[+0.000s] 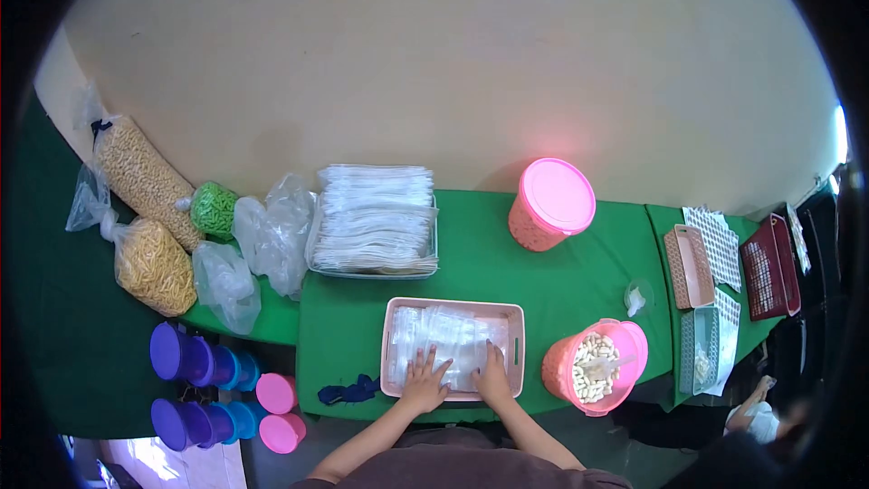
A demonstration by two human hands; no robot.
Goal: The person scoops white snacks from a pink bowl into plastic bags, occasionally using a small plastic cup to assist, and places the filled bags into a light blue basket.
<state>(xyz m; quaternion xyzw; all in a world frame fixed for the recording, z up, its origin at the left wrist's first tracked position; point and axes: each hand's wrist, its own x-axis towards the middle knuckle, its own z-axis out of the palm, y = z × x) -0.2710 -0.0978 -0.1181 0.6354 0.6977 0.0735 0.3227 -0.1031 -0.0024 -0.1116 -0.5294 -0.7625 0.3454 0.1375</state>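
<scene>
In the head view a pink plastic basket (518, 344) stands at the table's front edge, holding a layer of clear plastic bags (444, 330). My left hand (425, 382) lies on the bags with its fingers spread. To its right, my right hand (491, 378) rests over the front part of the same bags, fingers stretched forward. Neither hand grips anything that I can see. Just right of the basket is an open pink tub (561, 369) filled with pale, short snack pieces (593, 380), with a clear scoop-like thing (605, 366) on top.
Behind the basket sits a tray (373, 273) stacked with white packets (376, 213). A lidded pink tub (554, 204) stands by the wall. Bulging snack bags (156, 263) lie left, above purple tubs (176, 351). Small baskets (690, 264) are at right, where another person (765, 421) is partly visible.
</scene>
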